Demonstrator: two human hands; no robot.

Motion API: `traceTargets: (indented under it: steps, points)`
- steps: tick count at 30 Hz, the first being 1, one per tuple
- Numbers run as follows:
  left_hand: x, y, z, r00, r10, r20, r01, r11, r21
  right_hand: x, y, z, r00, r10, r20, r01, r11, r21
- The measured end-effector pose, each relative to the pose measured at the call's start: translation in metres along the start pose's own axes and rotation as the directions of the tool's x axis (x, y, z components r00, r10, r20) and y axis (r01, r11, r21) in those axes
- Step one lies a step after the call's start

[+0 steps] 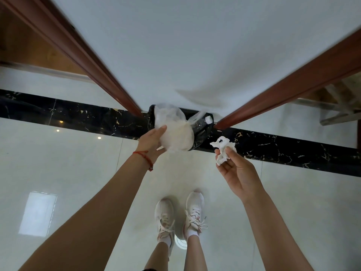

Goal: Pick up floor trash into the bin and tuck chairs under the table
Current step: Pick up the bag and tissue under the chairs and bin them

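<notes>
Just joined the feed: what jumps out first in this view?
At centre, the left hand holds a white plastic bag over the black-lined bin against the wall. Right of it, the right hand pinches a crumpled white tissue. A clear bottle pokes out of the bin.

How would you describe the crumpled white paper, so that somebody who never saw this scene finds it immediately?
Find the black marble strip that crosses the pale glossy floor. Just in front of it, to the right of the black-lined bin, the right hand pinches a crumpled white paper tissue. It is small, dry and wrinkled, whereas the left hand holds a larger, rounded white plastic bag.
</notes>
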State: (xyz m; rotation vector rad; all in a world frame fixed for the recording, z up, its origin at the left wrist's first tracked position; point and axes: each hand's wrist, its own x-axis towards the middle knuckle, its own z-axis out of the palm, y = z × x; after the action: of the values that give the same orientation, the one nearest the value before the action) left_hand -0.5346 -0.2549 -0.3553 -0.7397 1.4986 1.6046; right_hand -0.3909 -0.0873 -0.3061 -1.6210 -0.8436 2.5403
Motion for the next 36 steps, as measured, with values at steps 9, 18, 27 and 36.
traceTargets:
  steps: [9, 18, 27, 36]
  points:
    - [-0.016, 0.002, -0.029, 0.923, 0.378, -0.068, -0.280, 0.784, 0.555, 0.021, 0.014, 0.010, 1.000, 0.001, -0.018, -0.002, 0.998, -0.066]
    - [-0.047, -0.025, -0.070, 0.714, 0.645, 0.273, -0.427, 0.092, 0.900, 0.064, 0.037, 0.062, 0.998, -0.012, -0.057, -0.007, 0.946, -0.324]
    - [-0.057, -0.025, -0.072, 0.684, 0.643, 0.345, -0.432, -0.025, 0.902, 0.107, 0.035, 0.084, 0.984, -0.097, -0.150, 0.000, 0.838, -0.545]
    - [-0.061, -0.021, -0.065, 0.695, 0.615, 0.373, -0.452, -0.030, 0.891, 0.063, 0.045, 0.056, 0.929, -0.343, 0.140, 0.241, 0.272, -0.932]
